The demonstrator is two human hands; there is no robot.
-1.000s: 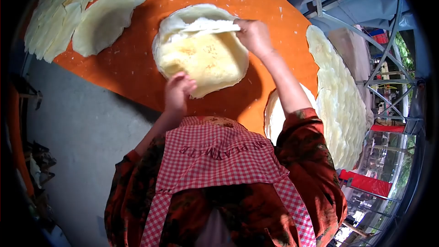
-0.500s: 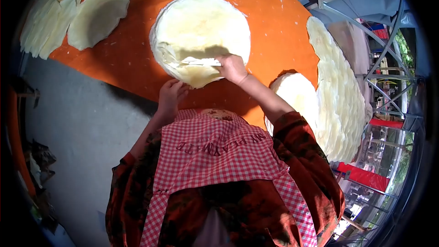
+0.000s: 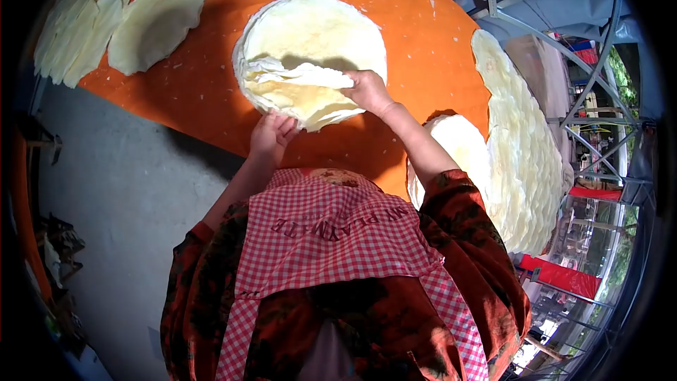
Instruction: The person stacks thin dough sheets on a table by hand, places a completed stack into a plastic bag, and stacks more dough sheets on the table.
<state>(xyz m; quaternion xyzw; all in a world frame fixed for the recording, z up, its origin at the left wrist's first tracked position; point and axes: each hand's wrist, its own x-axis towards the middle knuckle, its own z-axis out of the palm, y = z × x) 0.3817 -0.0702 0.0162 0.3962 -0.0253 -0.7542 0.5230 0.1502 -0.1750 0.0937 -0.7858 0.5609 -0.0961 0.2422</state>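
A pile of thin, round, pale flatbreads (image 3: pixel 321 25) lies near the middle of the orange table. The top flatbread (image 3: pixel 300 99) is partly folded over, its raised edge running across the near half of the pile. My right hand (image 3: pixel 368 92) pinches the right end of this fold. Down at the near left edge of the same flatbread, my left hand (image 3: pixel 273 135) has its fingers closed on the rim; the exact grip is partly hidden.
A second round pile (image 3: pixel 455 148) sits by my right forearm. Overlapping flatbreads (image 3: pixel 522 148) line the table's right side, and more flatbreads (image 3: pixel 84 35) spread over the far left. White crumbs dot the orange cloth (image 3: pixel 423 49). Metal framing (image 3: pixel 599 63) stands beyond the right side.
My right hand has moved slightly up and right, lifting the fold so it stands higher and wider. My left hand has risen to the flatbread's near edge and closed there.
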